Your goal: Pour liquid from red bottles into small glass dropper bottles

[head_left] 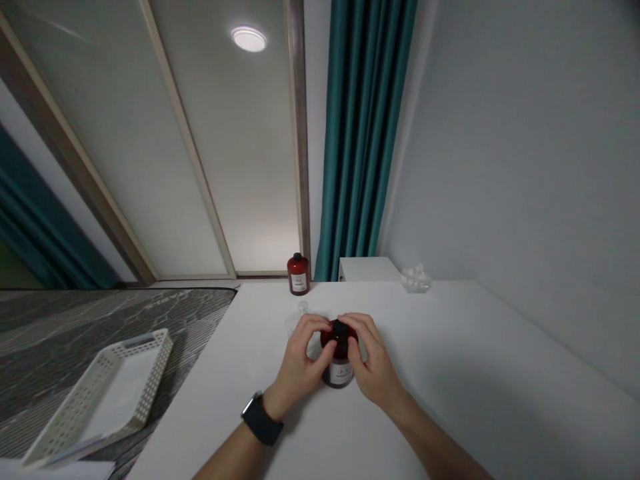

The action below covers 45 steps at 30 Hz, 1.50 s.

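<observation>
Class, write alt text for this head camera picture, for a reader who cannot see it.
Two hands, the left hand and the right hand, clasp a small dark red bottle with a black cap upright on a white table. A second red bottle stands at the far edge near a teal curtain, and a white basket lies at the left.

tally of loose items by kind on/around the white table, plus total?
Dark red bottles: 2, one held by the left hand and right hand, one at the far edge
Clear plastic pieces: 2
White basket: 1
White box: 1
Total: 6
</observation>
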Tool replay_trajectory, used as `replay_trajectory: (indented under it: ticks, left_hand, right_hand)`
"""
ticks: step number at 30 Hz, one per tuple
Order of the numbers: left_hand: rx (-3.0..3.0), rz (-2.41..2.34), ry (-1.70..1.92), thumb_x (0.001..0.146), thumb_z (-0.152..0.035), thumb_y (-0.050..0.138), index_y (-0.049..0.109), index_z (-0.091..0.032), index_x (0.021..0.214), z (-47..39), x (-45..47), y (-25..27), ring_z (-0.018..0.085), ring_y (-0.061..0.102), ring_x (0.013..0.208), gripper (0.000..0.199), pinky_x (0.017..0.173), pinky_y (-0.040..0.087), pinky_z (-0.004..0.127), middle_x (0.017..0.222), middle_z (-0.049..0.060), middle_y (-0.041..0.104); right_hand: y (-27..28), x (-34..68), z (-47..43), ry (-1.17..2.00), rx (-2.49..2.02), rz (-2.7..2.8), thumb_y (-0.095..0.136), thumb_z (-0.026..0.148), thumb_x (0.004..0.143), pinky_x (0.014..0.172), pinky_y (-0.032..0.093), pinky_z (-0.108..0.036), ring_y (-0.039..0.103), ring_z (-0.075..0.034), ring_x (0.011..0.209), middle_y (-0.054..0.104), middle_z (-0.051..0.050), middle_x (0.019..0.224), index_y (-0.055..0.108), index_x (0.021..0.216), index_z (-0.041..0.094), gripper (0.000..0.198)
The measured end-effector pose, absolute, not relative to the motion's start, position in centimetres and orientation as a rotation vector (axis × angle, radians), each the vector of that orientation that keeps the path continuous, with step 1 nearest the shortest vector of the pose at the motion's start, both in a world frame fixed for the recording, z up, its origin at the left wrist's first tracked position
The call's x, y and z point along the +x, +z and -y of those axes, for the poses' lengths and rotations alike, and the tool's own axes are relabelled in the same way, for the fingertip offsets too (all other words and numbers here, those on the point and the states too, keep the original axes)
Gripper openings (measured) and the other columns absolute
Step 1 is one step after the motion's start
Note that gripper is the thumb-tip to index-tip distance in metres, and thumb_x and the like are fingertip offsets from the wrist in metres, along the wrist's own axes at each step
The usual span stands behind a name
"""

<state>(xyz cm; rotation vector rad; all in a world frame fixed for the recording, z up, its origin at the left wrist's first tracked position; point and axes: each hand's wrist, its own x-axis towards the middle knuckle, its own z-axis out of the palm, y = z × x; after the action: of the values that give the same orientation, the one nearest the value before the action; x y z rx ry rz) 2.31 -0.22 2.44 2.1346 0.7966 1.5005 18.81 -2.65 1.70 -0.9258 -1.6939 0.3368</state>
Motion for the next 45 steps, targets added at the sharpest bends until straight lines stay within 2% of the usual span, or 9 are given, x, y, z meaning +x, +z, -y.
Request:
replay_trajectory:
  ticks: [4,9,17,23,31,38,45]
  left_hand:
    - [2.131,-0.796,1.497,0.088,-0.013,0.057,0.057,-0.021,0.101,0.22,2.31,2.43,0.021,0.059,0.096,0.016,0.085,0.049,0.036,0.100,0.006,0.061]
    - [2.127,-0.811,1.489,0.088,-0.013,0.057,0.058,-0.021,0.101,0.25,2.32,2.45,0.021,0.059,0.096,0.015,0.085,0.049,0.037,0.100,0.006,0.061]
    - [2.128,-0.811,1.484,0.087,-0.013,0.057,0.058,-0.021,0.100,0.25,2.34,2.61,0.022,0.059,0.095,0.015,0.085,0.050,0.037,0.099,0.006,0.061]
    - [2.126,-0.803,1.484,0.087,-0.013,0.057,0.058,-0.021,0.100,0.30,2.27,2.68,0.022,0.059,0.095,0.015,0.085,0.049,0.037,0.099,0.006,0.061]
    - [2.129,-0.790,1.479,0.088,-0.011,0.057,0.057,-0.021,0.101,0.21,2.29,2.43,0.020,0.058,0.096,0.017,0.086,0.048,0.035,0.101,0.005,0.059]
    - [2.147,-0.777,1.494,0.088,-0.011,0.057,0.057,-0.021,0.102,0.21,2.28,2.33,0.020,0.058,0.096,0.018,0.086,0.048,0.035,0.100,0.005,0.059]
    - [2.185,-0.734,1.513,0.089,-0.010,0.057,0.058,-0.022,0.104,0.09,2.24,2.32,0.020,0.058,0.098,0.019,0.087,0.049,0.034,0.103,0.005,0.059]
  right_hand:
    - [1.66,18.77,2.76,0.341,-0.936,1.720,0.038,0.016,0.098,0.101,0.049,-0.042,0.056,-0.023,0.117,0.055,-0.011,0.121,0.053,0.134,0.025,0.040]
    - [1.37,18.76,2.65,0.320,-0.915,1.676,0.040,0.016,0.097,0.101,0.049,-0.042,0.057,-0.023,0.114,0.058,-0.010,0.118,0.053,0.132,0.026,0.037]
    - [1.25,18.74,2.59,0.458,-0.904,1.697,0.036,0.018,0.100,0.106,0.046,-0.042,0.057,-0.022,0.122,0.060,-0.010,0.128,0.048,0.133,0.025,0.036]
    - [1.26,18.72,2.60,0.300,-0.917,1.641,0.041,0.018,0.098,0.103,0.047,-0.045,0.055,-0.024,0.117,0.056,-0.010,0.119,0.053,0.121,0.024,0.027]
    - [1.69,18.70,2.91,0.325,-0.952,1.697,0.038,0.017,0.098,0.104,0.047,-0.043,0.053,-0.024,0.120,0.053,-0.010,0.124,0.051,0.137,0.027,0.042]
    - [1.38,18.84,2.65,0.327,-0.874,1.683,0.041,0.015,0.097,0.101,0.048,-0.039,0.056,-0.022,0.114,0.060,-0.008,0.117,0.057,0.122,0.027,0.032]
    - [1.22,18.84,2.44,0.504,-0.851,1.615,0.044,0.019,0.099,0.102,0.048,-0.037,0.059,-0.020,0.115,0.064,-0.006,0.119,0.058,0.123,0.028,0.029]
